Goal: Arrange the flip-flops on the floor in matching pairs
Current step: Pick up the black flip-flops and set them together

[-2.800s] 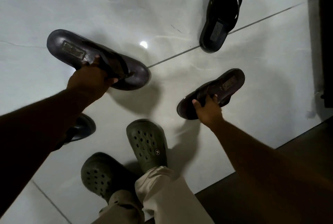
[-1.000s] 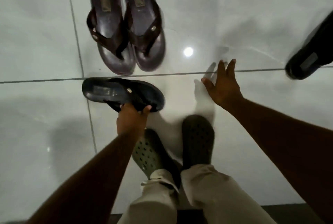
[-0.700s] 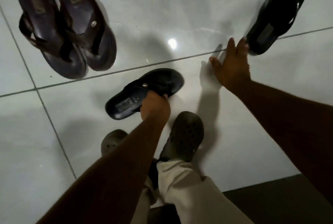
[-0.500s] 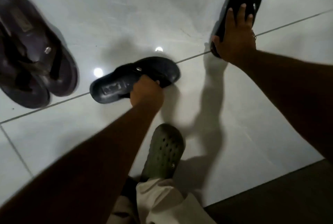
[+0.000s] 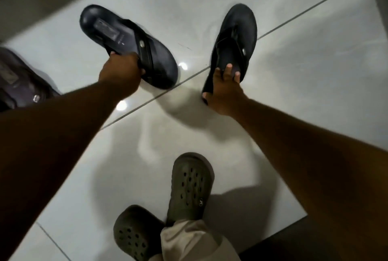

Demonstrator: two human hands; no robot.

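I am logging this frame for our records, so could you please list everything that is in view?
black flip-flops: 2, black; one held in the left hand at upper left, one gripped at its heel end by the right hand at upper right
brown flip-flop: at least 1, dark brown, on the floor at the left edge, partly cut off and behind the left arm
floor tiles: glossy white with dark grout lines, across most of the frame
dark strip: 1, dark, lower right corner, past the tile edge
green clogs: 2, olive green, on the person's feet; one at bottom centre, one lower left of it
trousers: beige, bottom centre
hands: left hand; right hand
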